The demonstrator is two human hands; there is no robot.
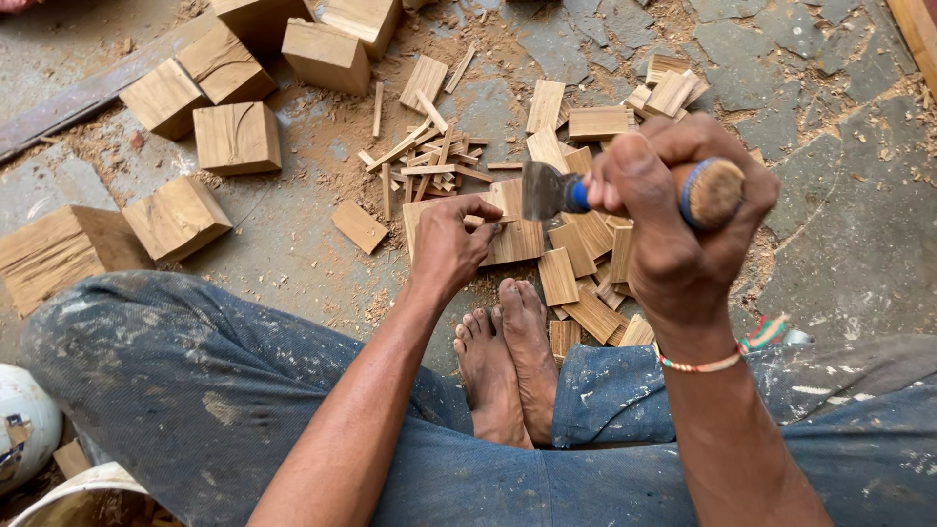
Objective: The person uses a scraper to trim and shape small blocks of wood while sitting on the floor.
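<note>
Right hand (673,220) grips a wooden-handled chisel (625,190) (blue-banded); left hand (451,244) pinches a pale wood slab (512,239).

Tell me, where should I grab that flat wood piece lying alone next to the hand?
Pinch the flat wood piece by its two long edges, coming straight down from above. It lies flat on the stone floor, apart from the pile, so both edges look free.

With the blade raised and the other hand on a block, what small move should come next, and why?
Probably bring the blade down onto the top of the wood block. The right hand grips its wooden handle above the block, the left hand steadies the block upright, and thin split slats already lie around it.
</note>
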